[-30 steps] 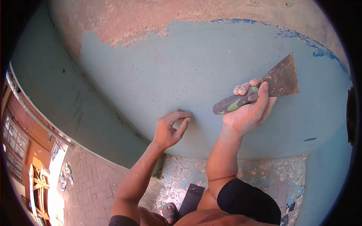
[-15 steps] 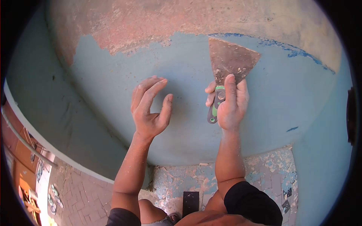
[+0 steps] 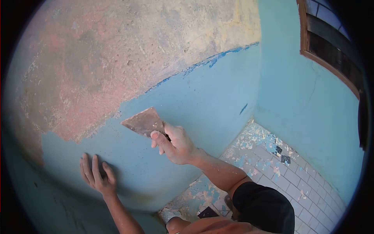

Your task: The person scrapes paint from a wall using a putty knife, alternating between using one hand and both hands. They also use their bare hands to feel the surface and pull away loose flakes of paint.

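A putty knife (image 3: pixel 143 123) with a wide, dusty blade is gripped in my right hand (image 3: pixel 177 147), whose fingers hide most of the handle. The blade points up and left, close to the ragged border where light-blue paint (image 3: pixel 202 103) meets bare, pinkish plaster (image 3: pixel 97 74). Lower on the left, my left hand (image 3: pixel 97 174) is open and holds nothing. Its fingers are stretched out and point up over the painted wall.
Paint flakes (image 3: pixel 253 142) litter the tiled floor (image 3: pixel 302 183) at the wall's foot. A dark flat piece (image 3: pixel 207 212) lies near my legs. On the right stands a blue side wall (image 3: pixel 304 93) with a brown-framed window (image 3: pixel 331 46). A strip of darker blue runs along the plaster's edge.
My view has swung right, bringing the window and more floor into sight. The putty knife, upright before, now slants left near the paint border. My left hand's fingers have straightened toward the wall.
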Available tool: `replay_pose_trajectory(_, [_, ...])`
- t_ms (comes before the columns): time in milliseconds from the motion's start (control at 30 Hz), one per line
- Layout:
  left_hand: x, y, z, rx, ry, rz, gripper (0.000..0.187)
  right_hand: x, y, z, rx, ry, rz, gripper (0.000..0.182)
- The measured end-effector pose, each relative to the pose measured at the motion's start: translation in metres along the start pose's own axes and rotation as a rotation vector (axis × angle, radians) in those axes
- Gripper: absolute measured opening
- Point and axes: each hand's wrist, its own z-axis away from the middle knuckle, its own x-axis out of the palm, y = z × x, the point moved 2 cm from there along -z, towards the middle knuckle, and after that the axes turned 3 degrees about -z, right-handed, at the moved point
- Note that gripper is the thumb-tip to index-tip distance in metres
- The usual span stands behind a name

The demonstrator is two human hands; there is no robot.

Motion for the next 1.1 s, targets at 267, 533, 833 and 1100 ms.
replay_pose_trajectory(267, [-0.004,-0.009,0.019,-0.13,0.052,-0.012,0.031,0.025,-0.039,0.008,0.062,-0.221,0.159,0.034])
replay_pose_trajectory(533, [-0.037,0.032,-0.017,-0.319,0.088,0.229,0.048,0.073,-0.078,-0.042,0.139,-0.221,-0.004,0.031])
replay_pose_trajectory(833, [-0.038,0.028,-0.084,-0.143,0.101,0.279,0.049,0.109,-0.095,-0.071,0.155,-0.259,0.189,0.025])
replay_pose_trajectory(1100, [-0.017,0.037,-0.071,-0.11,0.06,0.411,0.045,0.097,-0.089,-0.064,0.312,-0.287,0.258,0.025])
